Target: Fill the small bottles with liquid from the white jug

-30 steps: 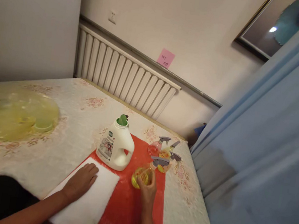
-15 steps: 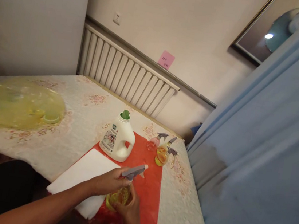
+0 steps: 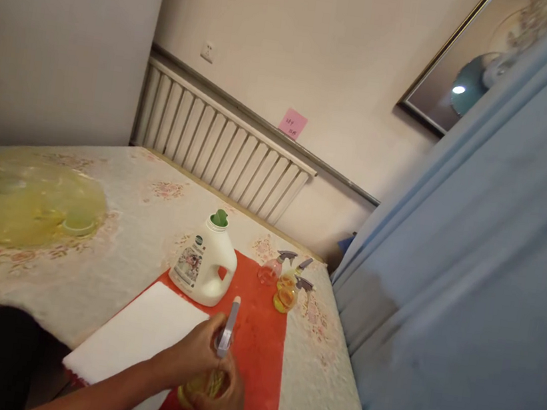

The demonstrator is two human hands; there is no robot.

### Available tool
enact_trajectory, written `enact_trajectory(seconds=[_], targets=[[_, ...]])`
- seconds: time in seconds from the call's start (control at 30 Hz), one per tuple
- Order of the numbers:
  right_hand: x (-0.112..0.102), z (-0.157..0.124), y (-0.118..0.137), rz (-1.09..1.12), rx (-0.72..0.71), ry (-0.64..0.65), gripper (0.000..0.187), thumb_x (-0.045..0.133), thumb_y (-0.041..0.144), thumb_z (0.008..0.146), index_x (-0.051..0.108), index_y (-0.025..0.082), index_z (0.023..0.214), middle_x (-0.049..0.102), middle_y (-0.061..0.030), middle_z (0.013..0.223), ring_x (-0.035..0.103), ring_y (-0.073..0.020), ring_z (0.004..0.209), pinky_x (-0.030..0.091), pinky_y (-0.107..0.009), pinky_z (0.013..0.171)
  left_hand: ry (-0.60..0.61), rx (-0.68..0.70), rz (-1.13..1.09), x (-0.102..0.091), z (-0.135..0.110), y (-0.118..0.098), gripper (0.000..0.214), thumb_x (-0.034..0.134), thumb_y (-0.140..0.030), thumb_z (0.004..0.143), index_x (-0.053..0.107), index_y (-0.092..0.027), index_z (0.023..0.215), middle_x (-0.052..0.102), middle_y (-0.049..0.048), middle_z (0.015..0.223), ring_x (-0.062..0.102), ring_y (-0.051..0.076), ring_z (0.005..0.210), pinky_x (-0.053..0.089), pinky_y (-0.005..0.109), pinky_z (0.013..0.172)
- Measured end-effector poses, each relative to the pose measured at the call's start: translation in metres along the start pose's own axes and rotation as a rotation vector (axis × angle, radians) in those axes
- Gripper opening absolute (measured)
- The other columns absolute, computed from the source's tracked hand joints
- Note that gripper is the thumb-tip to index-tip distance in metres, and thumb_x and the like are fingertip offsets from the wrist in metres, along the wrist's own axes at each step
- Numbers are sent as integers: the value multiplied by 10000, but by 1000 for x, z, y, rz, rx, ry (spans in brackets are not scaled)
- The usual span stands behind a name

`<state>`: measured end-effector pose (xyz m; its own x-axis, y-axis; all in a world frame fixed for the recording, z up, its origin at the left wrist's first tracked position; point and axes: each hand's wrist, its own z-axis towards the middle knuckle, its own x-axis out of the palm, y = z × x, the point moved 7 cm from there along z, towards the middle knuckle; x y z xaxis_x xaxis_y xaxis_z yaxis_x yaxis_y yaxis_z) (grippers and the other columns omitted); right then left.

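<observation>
A yellow spray bottle [image 3: 193,389] stands low over the front of the red mat [image 3: 256,337], partly hidden by my fingers. My left hand [image 3: 198,350] is closed on its grey trigger head [image 3: 228,327], whose nozzle points away from me. Wrapped round the clear yellow body is my right hand [image 3: 227,404]. Just beyond my hands stands a white detergent jug [image 3: 213,278] with a green spout [image 3: 220,218] and no cap on it. Beside my left forearm lies a folded white cloth [image 3: 135,335].
Several spray bottles, among them a pink one [image 3: 269,272] and a yellow one [image 3: 284,297], stand at the mat's far right corner. A crumpled yellow plastic bag [image 3: 17,198] and a green cap [image 3: 78,223] lie left on the floral tablecloth [image 3: 126,212]. A blue curtain [image 3: 473,258] hangs at right.
The grey trigger head has turned from pointing right to pointing away from me, twisted by my left hand. My right hand keeps hold of the bottle body. The view has shifted slightly.
</observation>
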<state>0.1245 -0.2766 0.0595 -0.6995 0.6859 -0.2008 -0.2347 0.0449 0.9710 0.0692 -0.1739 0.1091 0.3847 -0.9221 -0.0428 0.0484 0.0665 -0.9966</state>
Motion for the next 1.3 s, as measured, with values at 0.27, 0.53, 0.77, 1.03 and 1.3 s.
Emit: enact_trajectory(seconds=[0.27,0.53,0.77,1.03,1.3], targets=[[6,-4,14,169,-9,45,636,724,197,474,664,185,1107,738,-73,1086,676,-319,1045,538,-387,924,255,-3,-161,-4,-17,-27,307,665,-388,818,634,-165,1028,656,29,1010,585,215,1009,429,317,925],[6,-9,8,86,23,44,423,748,226,467,667,217,882,742,-35,875,694,-300,880,573,-389,795,167,78,-240,1,-15,-34,285,621,-129,650,658,-177,928,656,-19,910,572,190,893,455,297,858],[6,-6,11,36,-4,5,480,723,179,476,659,194,951,728,-52,964,686,-285,897,558,-376,826,-40,85,-158,-4,-10,-22,245,614,-128,575,572,-192,808,615,-31,818,559,190,846,475,290,802],[7,-4,17,59,-51,11,643,784,212,474,671,188,1107,739,-61,1024,689,-295,976,561,-364,864,296,15,-140,-8,-18,-20,348,646,-426,844,651,-199,1107,679,35,1083,591,248,1078,457,349,959],[10,-4,8,-8,-32,9,587,800,246,500,679,209,1073,737,-39,929,696,-299,949,576,-368,812,49,65,-298,-5,-10,-14,277,761,-285,645,557,-191,807,615,-25,796,579,174,789,474,285,753]])
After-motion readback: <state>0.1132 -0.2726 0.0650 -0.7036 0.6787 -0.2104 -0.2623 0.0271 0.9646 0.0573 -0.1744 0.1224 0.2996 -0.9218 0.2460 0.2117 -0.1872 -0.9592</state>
